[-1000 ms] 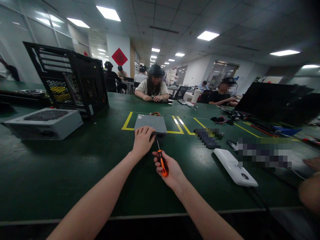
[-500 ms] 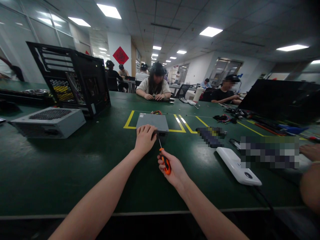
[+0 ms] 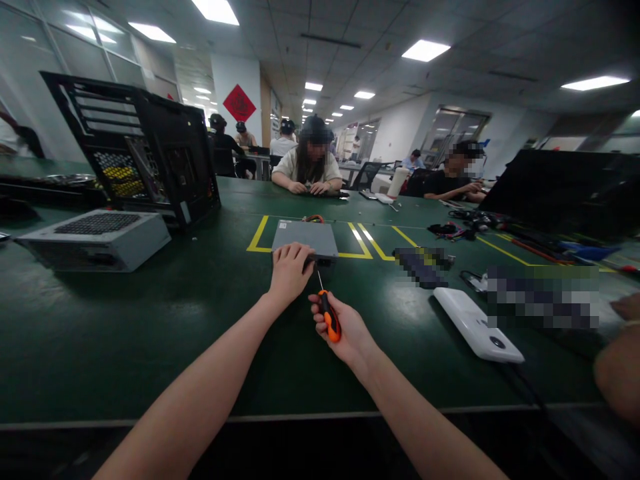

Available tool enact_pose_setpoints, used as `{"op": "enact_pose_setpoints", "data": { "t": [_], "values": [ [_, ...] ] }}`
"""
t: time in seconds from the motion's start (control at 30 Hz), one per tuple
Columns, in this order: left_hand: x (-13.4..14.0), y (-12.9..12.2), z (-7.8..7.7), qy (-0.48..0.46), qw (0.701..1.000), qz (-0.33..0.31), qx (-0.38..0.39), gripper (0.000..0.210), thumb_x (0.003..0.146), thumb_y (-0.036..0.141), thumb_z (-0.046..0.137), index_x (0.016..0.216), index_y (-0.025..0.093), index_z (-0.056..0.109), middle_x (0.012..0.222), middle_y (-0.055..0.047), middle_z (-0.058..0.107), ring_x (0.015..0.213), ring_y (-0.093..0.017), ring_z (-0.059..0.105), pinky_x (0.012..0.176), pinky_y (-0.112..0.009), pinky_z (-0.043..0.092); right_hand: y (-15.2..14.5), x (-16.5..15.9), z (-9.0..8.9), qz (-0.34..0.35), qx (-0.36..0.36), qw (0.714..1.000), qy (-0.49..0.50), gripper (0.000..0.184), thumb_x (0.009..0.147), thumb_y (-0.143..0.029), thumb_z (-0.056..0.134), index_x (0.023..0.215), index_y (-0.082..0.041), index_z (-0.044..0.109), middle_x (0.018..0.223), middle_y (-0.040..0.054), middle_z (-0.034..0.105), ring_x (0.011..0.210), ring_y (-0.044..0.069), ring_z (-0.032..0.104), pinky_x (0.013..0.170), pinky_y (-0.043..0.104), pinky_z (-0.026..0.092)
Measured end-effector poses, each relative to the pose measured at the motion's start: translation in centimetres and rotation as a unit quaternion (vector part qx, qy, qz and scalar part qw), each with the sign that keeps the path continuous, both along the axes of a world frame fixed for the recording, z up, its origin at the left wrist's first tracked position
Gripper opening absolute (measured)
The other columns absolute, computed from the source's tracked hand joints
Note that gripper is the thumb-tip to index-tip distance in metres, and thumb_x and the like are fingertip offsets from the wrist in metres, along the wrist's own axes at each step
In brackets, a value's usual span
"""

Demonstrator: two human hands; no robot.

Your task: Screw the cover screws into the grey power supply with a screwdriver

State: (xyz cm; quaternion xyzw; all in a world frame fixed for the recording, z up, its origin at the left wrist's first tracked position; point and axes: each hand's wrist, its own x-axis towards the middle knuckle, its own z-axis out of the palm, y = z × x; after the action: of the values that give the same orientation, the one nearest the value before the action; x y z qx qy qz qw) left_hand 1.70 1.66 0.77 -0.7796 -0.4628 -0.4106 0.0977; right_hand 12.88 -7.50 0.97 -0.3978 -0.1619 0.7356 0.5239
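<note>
A grey computer power supply unit [image 3: 305, 235] lies on the green table in front of me, with coloured wires at its far side. My left hand [image 3: 291, 270] grips its near left part, fingers over the top edge and thumb by the near face. In my right hand [image 3: 345, 327] is a screwdriver [image 3: 330, 317] with an orange and black handle. Its thin shaft points up toward the near face of the unit, close to my left thumb. Whether the tip sits in a screw cannot be made out.
To the left stand a black computer case [image 3: 150, 153] and a second power supply [image 3: 100, 240]. A white power-bank-like device [image 3: 477, 327] lies on the right, near cables [image 3: 453, 230] and a dark monitor [image 3: 565, 193]. Another person's arm [image 3: 620, 360] reaches in at the right edge.
The fingers of my right hand have loosened and shifted a little on the screwdriver handle. My left hand stays on the power supply unit. The whole view has moved slightly.
</note>
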Motion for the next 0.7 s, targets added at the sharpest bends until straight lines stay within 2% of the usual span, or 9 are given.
{"op": "enact_pose_setpoints", "data": {
  "t": [0.1, 0.17, 0.27, 0.33, 0.5, 0.7],
  "values": [
    [0.00, -0.04, 0.01, 0.002, 1.000, 0.003, 0.001, 0.020, 0.079, 0.022, 0.048, 0.099, 0.023, 0.052, 0.102, -0.004, 0.055, 0.098, -0.021, 0.045, 0.086, -0.036, 0.030, 0.01, 0.01, -0.01, -0.022, 0.005, 1.000, -0.005, 0.015, 0.081, -0.026, 0.047, 0.076, -0.013, 0.053, 0.058, 0.0015, 0.053, 0.042, 0.004, 0.044, 0.033, 0.010, 0.031],
    [0.00, -0.06, 0.03, 0.005, 1.000, 0.004, 0.002, 0.020, 0.079, 0.022, 0.048, 0.099, 0.022, 0.052, 0.102, -0.004, 0.054, 0.098, -0.021, 0.045, 0.086, -0.036, 0.030, 0.00, 0.02, 0.04, -0.031, 0.004, 0.999, -0.011, 0.012, 0.079, -0.023, 0.051, 0.074, -0.013, 0.052, 0.059, 0.0012, 0.053, 0.043, 0.004, 0.045, 0.034, 0.010, 0.032],
    [0.02, -0.05, 0.03, 0.005, 1.000, 0.005, 0.002, 0.019, 0.079, 0.022, 0.048, 0.098, 0.022, 0.052, 0.102, -0.004, 0.054, 0.097, -0.021, 0.045, 0.086, -0.035, 0.030, 0.00, 0.01, 0.10, -0.015, -0.001, 1.000, -0.009, 0.020, 0.083, -0.025, 0.043, 0.076, -0.010, 0.055, 0.058, 0.0026, 0.053, 0.044, 0.004, 0.047, 0.037, 0.011, 0.037],
    [0.01, -0.02, 0.03, 0.004, 1.000, 0.006, 0.002, 0.019, 0.080, 0.023, 0.048, 0.098, 0.022, 0.052, 0.102, -0.004, 0.054, 0.097, -0.021, 0.045, 0.086, -0.035, 0.030, 0.02, -0.02, 0.07, -0.007, 0.000, 1.000, -0.003, 0.026, 0.085, -0.028, 0.039, 0.078, -0.010, 0.056, 0.058, 0.0029, 0.053, 0.043, 0.004, 0.045, 0.035, 0.012, 0.035],
    [-0.13, -0.03, 0.03, 0.004, 1.000, 0.004, 0.000, 0.019, 0.080, 0.023, 0.047, 0.099, 0.022, 0.052, 0.102, -0.004, 0.054, 0.098, -0.021, 0.044, 0.086, -0.036, 0.030, 0.04, -0.03, -0.17, -0.026, 0.006, 1.000, 0.001, 0.018, 0.082, -0.027, 0.048, 0.073, -0.012, 0.054, 0.059, 0.0017, 0.053, 0.042, 0.003, 0.044, 0.034, 0.010, 0.032],
    [0.18, 0.01, -0.13, 0.000, 1.000, 0.007, 0.001, 0.019, 0.080, 0.023, 0.048, 0.098, 0.022, 0.053, 0.102, -0.004, 0.055, 0.098, -0.022, 0.045, 0.086, -0.037, 0.030, 0.09, 0.10, 0.12, -0.010, 0.001, 1.000, 0.002, 0.026, 0.084, -0.030, 0.042, 0.077, -0.009, 0.056, 0.058, 0.0028, 0.053, 0.042, 0.004, 0.044, 0.035, 0.011, 0.033]
  ]
}}
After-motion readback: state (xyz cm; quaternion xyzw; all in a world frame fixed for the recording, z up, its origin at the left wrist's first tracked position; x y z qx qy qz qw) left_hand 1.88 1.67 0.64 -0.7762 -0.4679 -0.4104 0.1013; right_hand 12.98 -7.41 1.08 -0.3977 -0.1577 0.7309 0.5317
